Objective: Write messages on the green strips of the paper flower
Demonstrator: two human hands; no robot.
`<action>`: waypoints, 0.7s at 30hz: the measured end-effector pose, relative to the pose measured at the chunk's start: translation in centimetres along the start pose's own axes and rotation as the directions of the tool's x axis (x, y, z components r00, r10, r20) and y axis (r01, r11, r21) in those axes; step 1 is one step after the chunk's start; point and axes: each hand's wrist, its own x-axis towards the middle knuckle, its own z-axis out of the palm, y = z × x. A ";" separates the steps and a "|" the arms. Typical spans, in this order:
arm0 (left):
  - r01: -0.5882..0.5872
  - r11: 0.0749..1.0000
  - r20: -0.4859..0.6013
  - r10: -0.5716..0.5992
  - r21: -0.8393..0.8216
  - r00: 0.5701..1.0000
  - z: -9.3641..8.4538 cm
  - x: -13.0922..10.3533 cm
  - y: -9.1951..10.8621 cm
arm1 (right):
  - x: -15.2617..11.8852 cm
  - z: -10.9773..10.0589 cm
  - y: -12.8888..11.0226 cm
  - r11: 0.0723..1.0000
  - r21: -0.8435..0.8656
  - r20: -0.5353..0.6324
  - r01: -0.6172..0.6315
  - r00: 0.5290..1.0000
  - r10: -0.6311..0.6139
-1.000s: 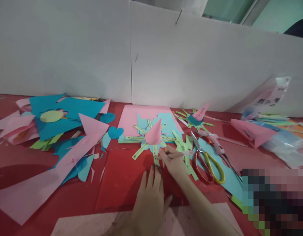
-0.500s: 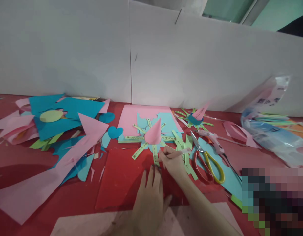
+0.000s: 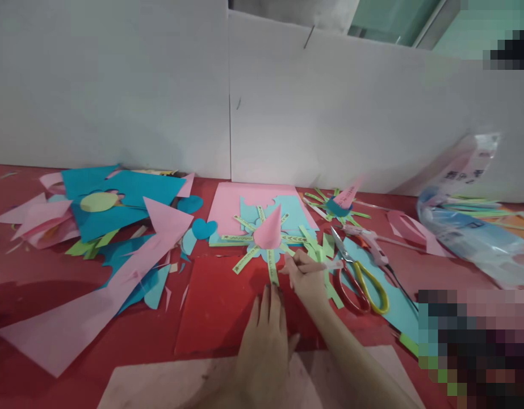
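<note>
A pink paper cone (image 3: pixel 268 229) stands at the middle of a blue paper flower (image 3: pixel 262 253), with light green strips (image 3: pixel 244 260) fanning out around it. Dark marks run along these strips. My left hand (image 3: pixel 268 329) lies with fingers stretched out, its fingertips at the end of the strip (image 3: pixel 271 266) that points toward me. In my right hand (image 3: pixel 304 278) is a pale pen (image 3: pixel 333 265), gripped between thumb and fingers, close to the right side of that same strip. The pen's tip is hard to make out.
Scissors (image 3: pixel 366 287) with red and yellow handles lie right of my hand, beside a pink glue gun (image 3: pixel 372 244). A second cone flower (image 3: pixel 340 205) stands behind them. Paper scraps (image 3: pixel 129 272) cover the left side; a plastic bag (image 3: pixel 466 221) lies far right.
The view has shifted slightly, so things on the left appear farther right. My right hand has moved a little off the strip, with the pen still held. My left hand stays at the strip's end.
</note>
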 end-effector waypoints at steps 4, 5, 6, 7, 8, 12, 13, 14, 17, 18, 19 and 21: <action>0.012 1.000 -0.020 -0.012 -0.028 1.000 0.2 -0.2 0.3 | -0.7 -0.4 -0.3 0.999 0.032 -0.040 0.037 0.999 -0.036; 0.016 0.999 -0.025 -0.017 -0.036 1.000 0.3 -0.3 0.4 | -0.9 -0.5 -0.4 0.998 0.048 -0.031 0.038 0.999 -0.037; 0.022 0.999 -0.030 -0.023 -0.041 0.999 0.5 -0.5 0.5 | -1.1 -0.7 -0.4 0.997 0.063 -0.018 0.037 0.999 -0.036; 0.029 0.999 -0.037 -0.030 -0.043 0.999 0.6 -0.6 0.6 | -1.2 -0.8 -0.4 0.997 0.075 -0.003 0.033 0.999 -0.033; 0.035 0.998 -0.045 -0.037 -0.045 0.998 0.7 -0.7 0.7 | -1.3 -0.9 -0.3 0.996 0.084 0.010 0.027 1.000 -0.028; 0.042 0.998 -0.066 -0.046 -0.050 0.997 0.9 -0.9 0.9 | -1.2 -0.9 0.2 0.994 0.104 -0.008 -0.028 1.000 0.029; 0.040 0.998 -0.068 -0.043 -0.048 0.997 0.9 -0.9 0.9 | -1.2 -0.9 0.3 0.994 0.108 -0.001 -0.034 0.999 0.035; 0.041 0.998 -0.067 -0.044 -0.043 0.997 0.9 -0.9 0.8 | -1.1 -0.8 0.3 0.993 0.111 0.015 -0.036 0.999 0.035; 0.052 0.998 -0.067 -0.053 -0.030 0.996 0.8 -0.9 0.8 | -1.0 -0.8 0.1 0.993 0.116 0.065 -0.029 0.998 0.022; 0.051 0.998 -0.073 -0.052 -0.028 0.996 0.8 -0.9 0.8 | -1.0 -0.8 -0.1 0.993 0.117 0.067 -0.031 0.997 0.023; 0.048 0.998 -0.082 -0.050 -0.027 0.995 0.9 -0.9 0.8 | -1.0 -0.8 -0.2 0.993 0.117 0.071 -0.034 0.997 0.026; 0.045 0.999 -0.096 -0.047 -0.024 0.994 1.0 -0.9 0.8 | -1.1 -0.9 -0.3 0.994 0.104 0.085 -0.045 0.996 0.036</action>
